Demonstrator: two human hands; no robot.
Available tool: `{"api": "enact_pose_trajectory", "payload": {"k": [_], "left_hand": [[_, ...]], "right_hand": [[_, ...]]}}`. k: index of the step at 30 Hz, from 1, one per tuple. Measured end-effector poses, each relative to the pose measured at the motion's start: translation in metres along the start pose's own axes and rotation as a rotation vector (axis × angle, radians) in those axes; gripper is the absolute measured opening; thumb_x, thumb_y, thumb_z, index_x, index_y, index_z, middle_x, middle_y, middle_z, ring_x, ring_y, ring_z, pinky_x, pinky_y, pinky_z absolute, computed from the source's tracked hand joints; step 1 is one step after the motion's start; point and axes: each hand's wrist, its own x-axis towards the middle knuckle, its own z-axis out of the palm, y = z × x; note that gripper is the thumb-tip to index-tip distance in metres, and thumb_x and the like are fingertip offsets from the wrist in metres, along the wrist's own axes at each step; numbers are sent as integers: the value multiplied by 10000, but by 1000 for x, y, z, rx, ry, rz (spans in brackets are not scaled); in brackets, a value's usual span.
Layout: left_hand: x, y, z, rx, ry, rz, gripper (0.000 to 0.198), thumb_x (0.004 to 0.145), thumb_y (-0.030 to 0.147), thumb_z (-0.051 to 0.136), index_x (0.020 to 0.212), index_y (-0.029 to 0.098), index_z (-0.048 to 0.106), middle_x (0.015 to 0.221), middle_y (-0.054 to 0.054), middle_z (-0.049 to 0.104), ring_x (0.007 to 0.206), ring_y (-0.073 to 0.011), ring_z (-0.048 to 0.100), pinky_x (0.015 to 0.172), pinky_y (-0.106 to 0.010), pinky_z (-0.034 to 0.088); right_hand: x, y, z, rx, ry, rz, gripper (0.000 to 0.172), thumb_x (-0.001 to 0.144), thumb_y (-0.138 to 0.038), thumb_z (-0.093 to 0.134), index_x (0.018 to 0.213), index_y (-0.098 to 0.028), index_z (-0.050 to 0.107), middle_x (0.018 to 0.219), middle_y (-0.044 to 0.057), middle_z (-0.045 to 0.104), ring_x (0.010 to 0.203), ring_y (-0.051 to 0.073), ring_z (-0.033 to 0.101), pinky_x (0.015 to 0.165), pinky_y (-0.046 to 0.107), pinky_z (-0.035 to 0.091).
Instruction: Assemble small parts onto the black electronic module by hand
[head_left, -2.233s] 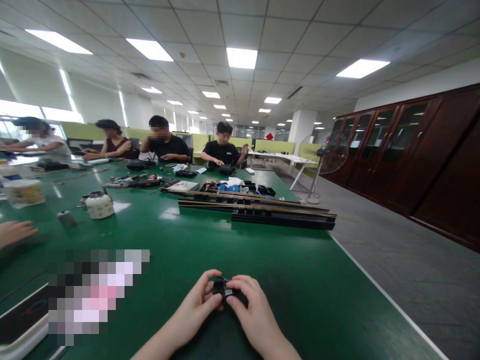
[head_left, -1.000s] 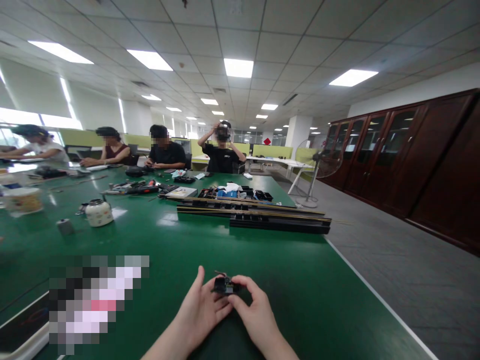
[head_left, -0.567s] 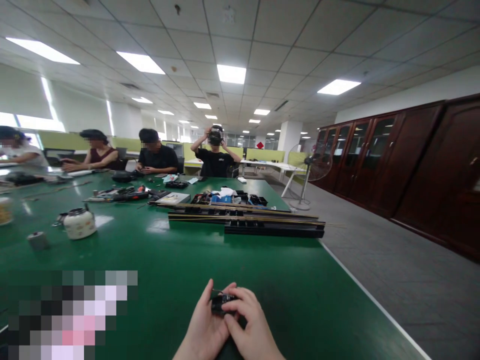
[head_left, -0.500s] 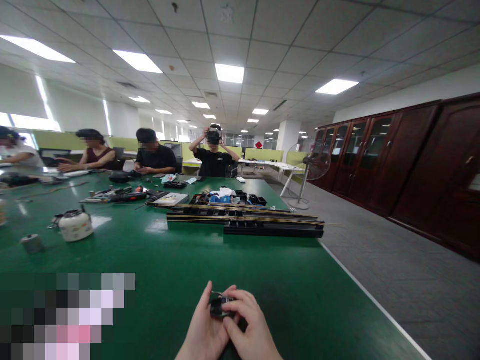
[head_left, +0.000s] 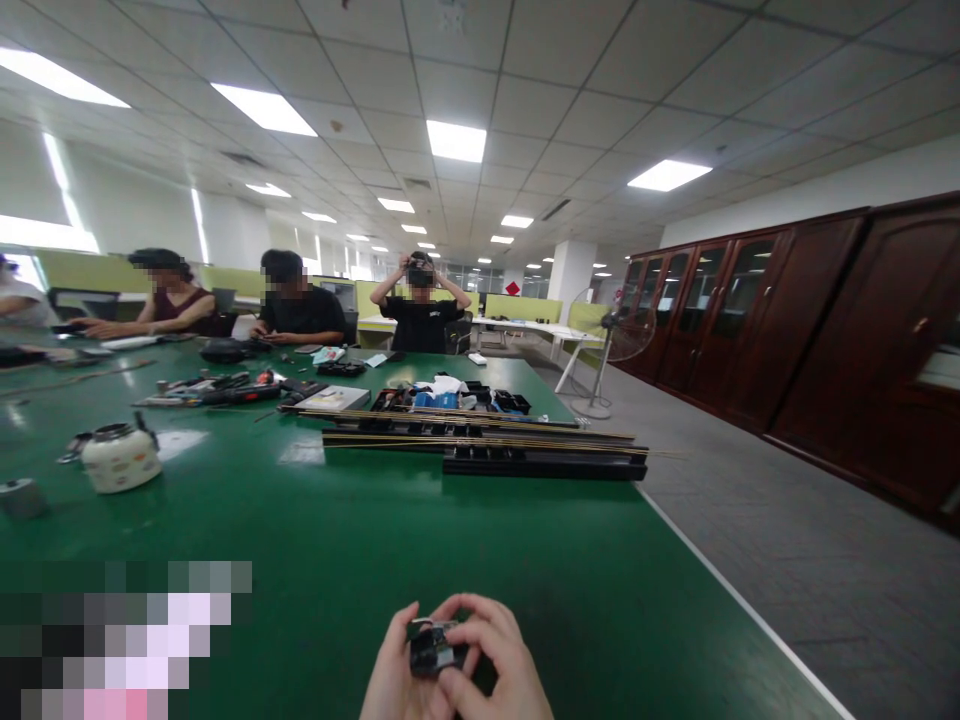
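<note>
At the bottom edge of the head view both my hands hold a small black part [head_left: 430, 648] just above the green table [head_left: 360, 540]. My left hand [head_left: 395, 675] supports it from the left, fingers curled beside it. My right hand [head_left: 491, 660] wraps over its top and right side, fingertips pinched on it. The part shows a pale face and little else; its details are too small to tell.
Long black rails [head_left: 480, 445] lie across the table farther out, with trays of small parts [head_left: 450, 398] behind. A white kettle-like pot [head_left: 120, 457] stands at left. Several people sit at the far end; one [head_left: 418, 310] holds something at the head. The table's right edge [head_left: 735, 600] borders grey floor.
The view has tilted up and turned right, so my hands sit lower in frame. My left fingers, stretched out a second ago, have curled around the part. The far person raised both arms.
</note>
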Motion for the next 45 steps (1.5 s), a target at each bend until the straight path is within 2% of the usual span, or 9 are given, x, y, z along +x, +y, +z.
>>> {"api": "enact_pose_trajectory", "payload": {"k": [5, 11, 14, 21, 31, 38, 45], "left_hand": [[-11, 3, 8, -20, 16, 7, 301, 848, 257, 366, 743, 107, 605, 601, -65, 658, 505, -152, 621, 608, -347, 531], [-12, 5, 8, 6, -16, -8, 300, 841, 273, 393, 770, 78, 608, 676, -119, 675, 584, -185, 645, 596, -309, 509], [-11, 6, 9, 8, -10, -33, 290, 829, 313, 425, 786, 83, 598, 697, -131, 671, 625, -206, 652, 596, -311, 505], [-13, 7, 12, 5, 15, -19, 269, 822, 313, 436, 850, 75, 557, 769, -174, 665, 660, -221, 662, 664, -339, 516], [-8, 8, 4, -64, -39, -69, 295, 779, 338, 504, 927, 84, 524, 981, -224, 608, 788, -282, 656, 682, -351, 514], [-8, 7, 1, -82, -62, -84, 262, 749, 344, 549, 900, 130, 554, 888, -143, 650, 729, -269, 656, 630, -336, 508], [-12, 8, 6, -77, -25, -80, 250, 761, 359, 525, 865, 137, 575, 816, -114, 667, 705, -255, 655, 606, -322, 504]], "right_hand": [[-2, 1, 1, -16, -1, 40, 319, 547, -8, 580, 738, -250, 662, 1028, 44, 636, 1022, 243, 520, 892, 421, 394], [-3, 7, -2, 28, -15, 45, 246, 633, -84, 591, 812, -239, 658, 985, 56, 655, 1023, 228, 527, 930, 398, 385], [-2, 11, -5, 38, -16, 105, 208, 680, -155, 591, 862, -230, 656, 987, 68, 655, 1033, 230, 534, 939, 381, 388], [-2, 20, -7, 111, 130, 286, 240, 727, -279, 568, 943, -199, 638, 971, 77, 667, 932, 218, 606, 864, 331, 460], [2, 32, -17, 166, 247, 345, 354, 722, -376, 576, 1019, -183, 591, 1024, 89, 656, 971, 224, 598, 896, 346, 442], [3, 37, -22, 147, 392, 348, 380, 694, -398, 601, 1007, -183, 598, 992, 87, 668, 935, 227, 610, 829, 326, 472], [5, 33, -29, 122, 536, 393, 488, 740, -413, 534, 1164, -187, 447, 1069, 98, 605, 1019, 216, 557, 871, 335, 425]]}}
